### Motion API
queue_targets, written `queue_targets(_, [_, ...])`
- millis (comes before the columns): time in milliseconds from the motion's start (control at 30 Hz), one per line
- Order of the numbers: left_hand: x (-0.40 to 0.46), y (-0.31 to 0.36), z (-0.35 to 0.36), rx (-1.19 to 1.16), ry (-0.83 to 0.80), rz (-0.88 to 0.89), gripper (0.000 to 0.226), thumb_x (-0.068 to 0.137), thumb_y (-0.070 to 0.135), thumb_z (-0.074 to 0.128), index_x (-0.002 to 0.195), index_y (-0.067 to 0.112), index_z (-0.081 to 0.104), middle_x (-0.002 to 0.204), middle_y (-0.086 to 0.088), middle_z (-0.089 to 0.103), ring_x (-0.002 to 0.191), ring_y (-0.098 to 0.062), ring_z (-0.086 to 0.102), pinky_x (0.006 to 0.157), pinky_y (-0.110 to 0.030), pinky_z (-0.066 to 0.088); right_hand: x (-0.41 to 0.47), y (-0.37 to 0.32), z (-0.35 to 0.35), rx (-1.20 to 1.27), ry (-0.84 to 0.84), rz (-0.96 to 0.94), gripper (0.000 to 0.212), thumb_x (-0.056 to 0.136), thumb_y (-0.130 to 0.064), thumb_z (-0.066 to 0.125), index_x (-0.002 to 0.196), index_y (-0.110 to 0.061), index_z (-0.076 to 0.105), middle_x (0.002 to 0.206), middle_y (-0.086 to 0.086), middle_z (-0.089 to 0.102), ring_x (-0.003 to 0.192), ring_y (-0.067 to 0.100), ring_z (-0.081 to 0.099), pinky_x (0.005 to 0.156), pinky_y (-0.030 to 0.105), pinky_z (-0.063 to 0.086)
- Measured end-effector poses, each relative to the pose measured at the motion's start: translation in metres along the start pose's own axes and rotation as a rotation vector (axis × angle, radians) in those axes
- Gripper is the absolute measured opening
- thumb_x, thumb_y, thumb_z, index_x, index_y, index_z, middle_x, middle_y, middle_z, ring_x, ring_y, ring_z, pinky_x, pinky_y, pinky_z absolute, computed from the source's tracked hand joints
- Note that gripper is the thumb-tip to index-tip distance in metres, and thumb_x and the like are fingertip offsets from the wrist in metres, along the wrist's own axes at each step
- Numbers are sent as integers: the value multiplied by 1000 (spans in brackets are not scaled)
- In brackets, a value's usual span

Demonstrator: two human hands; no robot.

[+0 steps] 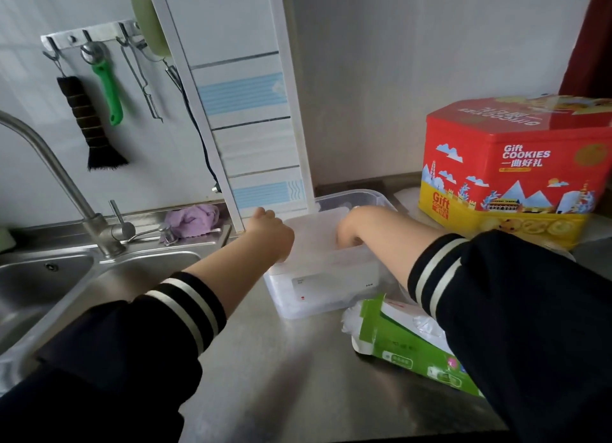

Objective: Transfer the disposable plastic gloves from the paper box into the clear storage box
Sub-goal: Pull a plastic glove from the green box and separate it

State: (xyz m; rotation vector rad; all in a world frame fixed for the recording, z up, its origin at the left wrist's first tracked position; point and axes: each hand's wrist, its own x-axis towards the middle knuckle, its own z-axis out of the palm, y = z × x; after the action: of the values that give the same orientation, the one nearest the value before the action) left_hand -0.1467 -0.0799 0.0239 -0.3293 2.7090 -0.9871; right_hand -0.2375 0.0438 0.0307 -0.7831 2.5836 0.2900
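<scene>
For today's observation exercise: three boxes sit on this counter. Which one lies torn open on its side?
The green and white paper box, nearest the camera, with plastic gloves spilling out. The clear storage box and red cookie tin stand upright.

brushed, dully shining metal is being shown by the counter (pixel 298 376) and the sink (pixel 66 277). the storage box (pixel 324 287) is being seen as clear, smooth plastic, frosted where it is filled. glossy printed card is being shown by the green paper box (pixel 404 346), with thin crinkled plastic gloves (pixel 352 318) at its torn end. a glossy red cookie tin (pixel 516 167) and a soft lilac cloth (pixel 193 222) are being shown near the back edge.
</scene>
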Motion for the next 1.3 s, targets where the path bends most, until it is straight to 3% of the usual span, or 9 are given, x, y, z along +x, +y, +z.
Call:
queue_targets(100, [4,2,-2,0,-29,27,16,95,17,47,107,19,57,121,-4,60,118,-25,46,104,-38,25,-3,1,4,-2,49,-37,56,89,-36,62,138,-13,48,143,10,42,117,28,51,96,34,45])
queue_targets(233, [3,-5,-10,-127,22,3,28,91,30,62,118,22,59,117,0,63,113,-23,55,98,-36,29,-38,11,-10,148,194,-146,32,89,-41,65,92,-10,57,94,5,57,66,19,55,60,28,48])
queue_targets(367, [-13,-16,-30,-255,125,-35,33,89,33,65,120,22,58,119,-1,63,114,-23,57,99,-36,31,-84,36,-17,480,525,-284,29,86,-31,70,110,-15,66,90,0,66,74,17,63,74,30,52])
queue_targets(467, [-36,-10,-50,-461,487,-62,27,94,34,54,119,23,60,113,-2,67,106,-28,60,91,-37,40,-121,53,4,801,677,-446,11,85,-21,72,94,-16,70,75,-7,65,69,9,65,75,34,55])
queue_targets(600, [-82,46,-59,-934,1081,102,19,93,25,52,102,18,67,88,2,67,71,-21,61,62,-31,47,-152,78,58,876,472,-408,11,84,-25,73,84,-14,69,69,0,69,64,10,66,68,32,55])
queue_targets(733, [-106,115,-40,-1303,747,330,33,89,41,58,116,22,65,99,10,68,87,-3,61,80,-27,49,-153,97,113,592,304,-192,25,81,-55,66,81,-30,67,78,-7,68,75,14,64,71,34,51])
queue_targets(867, [-101,151,-11,-1337,379,424,79,71,63,68,138,24,52,133,6,59,124,-10,51,105,-26,38,-147,101,146,702,359,-180,9,83,-43,68,91,-40,70,96,-10,68,90,13,62,84,37,51])
queue_targets(1100, [-106,175,4,-1370,520,329,83,65,64,73,138,35,46,115,36,49,112,8,43,100,-5,22,-139,88,167,732,667,-130,14,88,-23,62,75,-26,67,74,-13,58,78,14,57,71,33,48])
queue_targets(1300, [-104,177,6,-1390,492,345,82,63,70,64,135,35,46,111,35,48,111,1,46,102,-14,27,-139,88,174,1237,749,-140,15,92,-15,62,77,-18,67,68,-6,63,60,0,52,62,18,40])
